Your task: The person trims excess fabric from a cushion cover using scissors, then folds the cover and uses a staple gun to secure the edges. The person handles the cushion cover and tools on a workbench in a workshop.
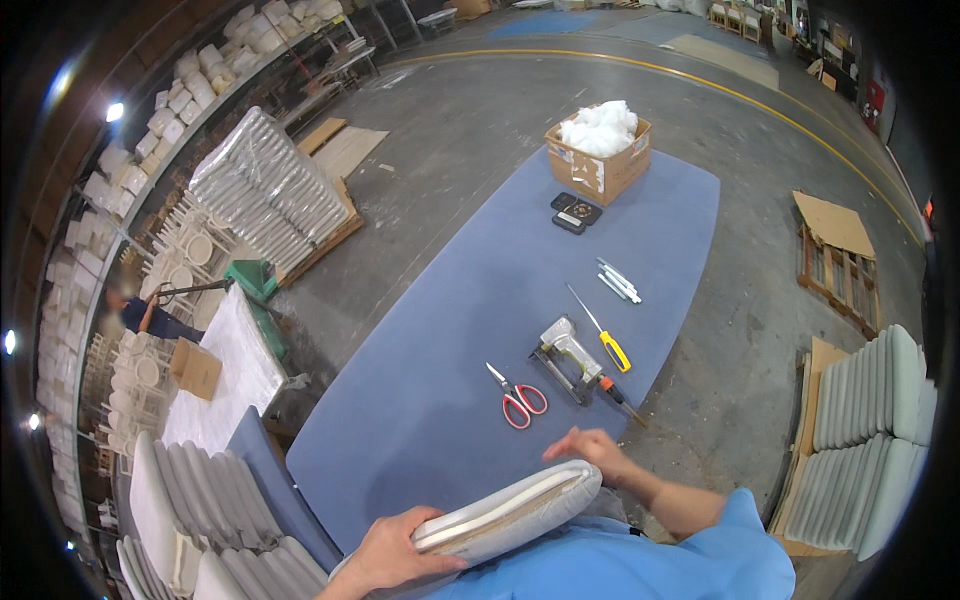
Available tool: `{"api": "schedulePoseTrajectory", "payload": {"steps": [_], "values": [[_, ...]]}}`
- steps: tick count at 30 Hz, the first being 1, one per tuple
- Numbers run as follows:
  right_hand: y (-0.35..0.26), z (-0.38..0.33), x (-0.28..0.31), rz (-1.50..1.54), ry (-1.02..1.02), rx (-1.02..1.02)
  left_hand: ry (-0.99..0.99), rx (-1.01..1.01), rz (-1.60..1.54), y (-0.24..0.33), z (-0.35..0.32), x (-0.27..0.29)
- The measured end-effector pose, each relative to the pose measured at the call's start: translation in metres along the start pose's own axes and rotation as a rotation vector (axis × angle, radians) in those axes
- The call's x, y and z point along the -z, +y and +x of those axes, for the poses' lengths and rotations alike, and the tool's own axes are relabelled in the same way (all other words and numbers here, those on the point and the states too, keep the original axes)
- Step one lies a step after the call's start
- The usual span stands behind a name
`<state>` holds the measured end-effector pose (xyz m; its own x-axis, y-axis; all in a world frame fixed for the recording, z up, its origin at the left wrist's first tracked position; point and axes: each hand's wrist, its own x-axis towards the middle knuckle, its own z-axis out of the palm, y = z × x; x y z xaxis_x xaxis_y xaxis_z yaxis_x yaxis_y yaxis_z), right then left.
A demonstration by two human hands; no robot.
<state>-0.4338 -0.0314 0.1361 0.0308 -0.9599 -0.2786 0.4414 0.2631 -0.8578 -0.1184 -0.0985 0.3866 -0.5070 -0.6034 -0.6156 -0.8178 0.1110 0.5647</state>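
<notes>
A grey padded seat cushion [510, 515] is held on edge against my blue shirt, its pale inner layer and brown board edge showing. My left hand [405, 550] is closed round its left end, thumb on one face. Beside the cushion's right end is my right hand [590, 452], fingers stretched out and nothing seen in them; whether it touches the cushion is unclear. Beyond it on the blue-topped table [430, 330] lie a staple gun [568, 355] with an orange hose fitting, red-handled scissors [517, 402] and a yellow-handled screwdriver [612, 345].
Several silvery strips [619, 281], a black case [575, 213] and a cardboard box [600, 165] of white stuffing sit farther up the table. Cushion stacks stand at left [210, 490] and right [865, 440]. A person [150, 316] is by a wrapped load [235, 355].
</notes>
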Motion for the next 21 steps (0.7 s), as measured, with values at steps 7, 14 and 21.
{"api": "schedulePoseTrajectory", "payload": {"steps": [7,14,21], "values": [[-0.016,0.059,-0.037,0.003,0.020,0.247,0.153,0.148,-0.086,0.004,-0.025,0.002],[-0.012,0.084,-0.053,0.030,0.139,0.151,0.015,0.029,-0.246,-0.020,-0.019,-0.004],[-0.021,0.061,-0.049,-0.172,0.360,0.221,-0.130,0.051,-0.633,0.041,0.052,0.000]]}}
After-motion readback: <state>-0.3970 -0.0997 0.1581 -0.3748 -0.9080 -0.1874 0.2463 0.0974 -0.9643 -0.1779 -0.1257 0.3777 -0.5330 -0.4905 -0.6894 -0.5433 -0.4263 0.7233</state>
